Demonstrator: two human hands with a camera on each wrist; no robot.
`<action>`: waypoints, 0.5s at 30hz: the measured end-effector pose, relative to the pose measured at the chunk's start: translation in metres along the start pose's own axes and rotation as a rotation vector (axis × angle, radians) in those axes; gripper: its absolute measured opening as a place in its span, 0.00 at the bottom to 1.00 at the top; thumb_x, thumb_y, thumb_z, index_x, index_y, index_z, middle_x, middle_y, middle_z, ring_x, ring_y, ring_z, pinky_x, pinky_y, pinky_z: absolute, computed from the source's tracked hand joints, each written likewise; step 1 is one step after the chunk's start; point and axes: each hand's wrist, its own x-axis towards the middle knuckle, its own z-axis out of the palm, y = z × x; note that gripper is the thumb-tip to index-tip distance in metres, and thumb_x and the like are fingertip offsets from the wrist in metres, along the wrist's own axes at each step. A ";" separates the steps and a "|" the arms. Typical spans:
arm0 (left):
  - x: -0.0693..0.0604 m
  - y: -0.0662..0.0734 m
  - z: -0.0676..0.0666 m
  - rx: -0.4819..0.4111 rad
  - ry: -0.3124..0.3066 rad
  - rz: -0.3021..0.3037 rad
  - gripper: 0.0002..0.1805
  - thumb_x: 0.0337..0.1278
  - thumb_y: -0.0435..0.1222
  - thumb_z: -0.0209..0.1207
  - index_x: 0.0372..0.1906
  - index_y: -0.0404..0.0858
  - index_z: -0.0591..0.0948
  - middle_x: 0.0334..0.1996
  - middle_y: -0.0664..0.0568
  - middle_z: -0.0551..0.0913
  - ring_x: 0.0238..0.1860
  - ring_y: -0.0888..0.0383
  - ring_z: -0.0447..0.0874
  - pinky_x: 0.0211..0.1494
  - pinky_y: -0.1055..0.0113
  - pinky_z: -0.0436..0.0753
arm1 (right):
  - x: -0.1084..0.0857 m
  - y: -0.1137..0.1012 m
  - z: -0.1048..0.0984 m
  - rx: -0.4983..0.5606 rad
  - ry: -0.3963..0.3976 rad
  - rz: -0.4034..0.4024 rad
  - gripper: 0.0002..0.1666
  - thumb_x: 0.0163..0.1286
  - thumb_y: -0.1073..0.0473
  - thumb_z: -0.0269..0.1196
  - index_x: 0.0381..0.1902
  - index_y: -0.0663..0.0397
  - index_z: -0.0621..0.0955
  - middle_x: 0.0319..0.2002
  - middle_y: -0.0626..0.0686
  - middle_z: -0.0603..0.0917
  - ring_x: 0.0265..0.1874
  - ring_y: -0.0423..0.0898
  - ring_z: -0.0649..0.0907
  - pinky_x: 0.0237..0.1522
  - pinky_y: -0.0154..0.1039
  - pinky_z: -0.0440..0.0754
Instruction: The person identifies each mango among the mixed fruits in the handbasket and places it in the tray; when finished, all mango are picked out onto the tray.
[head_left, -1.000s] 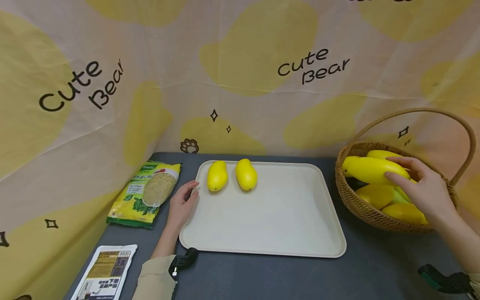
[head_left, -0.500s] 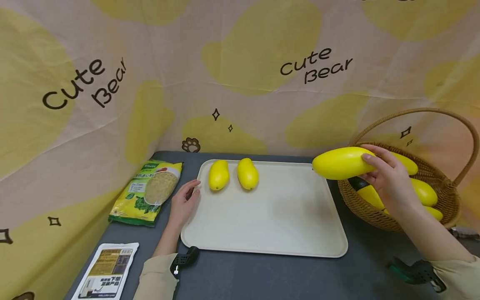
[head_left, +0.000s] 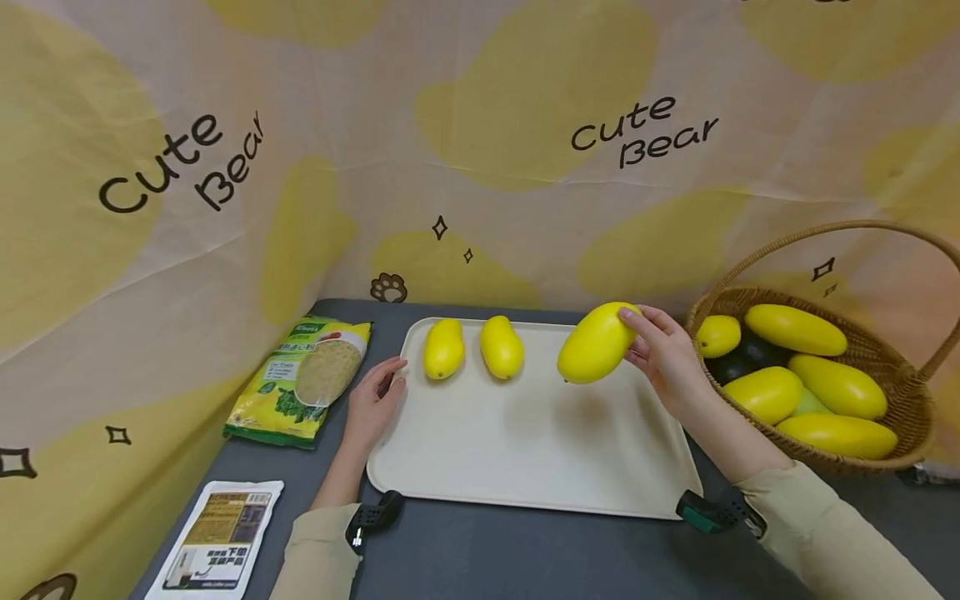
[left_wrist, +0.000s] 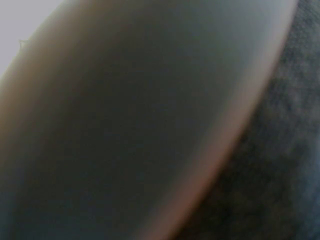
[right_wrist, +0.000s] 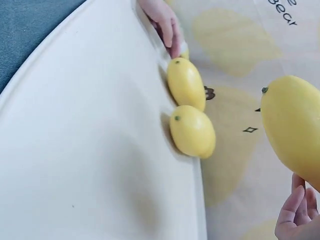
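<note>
In the head view my right hand (head_left: 663, 354) holds a yellow mango (head_left: 597, 342) above the right half of a white tray (head_left: 517, 450), fingers and thumb at its right end. The right wrist view shows this mango (right_wrist: 295, 127) at the right, its shadow falling on the tray. Two more mangoes, one on the left (head_left: 444, 348) and one to its right (head_left: 502, 347), lie side by side at the tray's back left. My left hand (head_left: 375, 402) rests at the tray's left rim with relaxed fingers. Blurred dark shapes fill the left wrist view, which shows no fingers.
A wicker basket (head_left: 918, 425) with a tall handle stands right of the tray. It holds several mangoes, something dark (head_left: 757, 350) and something green (head_left: 812, 403). A yellow-green food bag (head_left: 296, 383) and a white pouch (head_left: 217, 542) lie at left. A printed cloth (head_left: 510, 208) hangs behind.
My right hand has lifted the mango out of the basket and carried it left over the tray, where it now tilts downward. The left hand has stayed at the rim.
</note>
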 end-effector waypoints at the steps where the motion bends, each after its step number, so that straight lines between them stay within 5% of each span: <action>1: 0.000 0.000 0.000 -0.002 0.001 0.001 0.17 0.67 0.32 0.57 0.59 0.38 0.80 0.62 0.47 0.75 0.63 0.53 0.73 0.66 0.58 0.71 | 0.004 0.004 0.002 -0.022 0.011 0.005 0.21 0.66 0.49 0.66 0.49 0.50 0.71 0.45 0.46 0.77 0.34 0.37 0.85 0.42 0.29 0.83; 7: 0.000 0.000 0.000 -0.020 0.003 0.016 0.17 0.67 0.32 0.57 0.59 0.38 0.80 0.62 0.47 0.75 0.63 0.53 0.73 0.66 0.57 0.71 | 0.028 0.028 0.007 -0.146 0.086 0.019 0.25 0.63 0.44 0.67 0.50 0.50 0.73 0.46 0.47 0.75 0.32 0.36 0.83 0.40 0.27 0.82; 15: 0.000 -0.003 0.000 -0.013 0.011 0.027 0.17 0.67 0.32 0.57 0.58 0.38 0.80 0.62 0.47 0.76 0.63 0.53 0.73 0.67 0.58 0.71 | 0.057 0.050 0.006 -0.375 0.173 0.076 0.45 0.60 0.32 0.64 0.65 0.55 0.70 0.55 0.52 0.73 0.40 0.43 0.78 0.40 0.26 0.80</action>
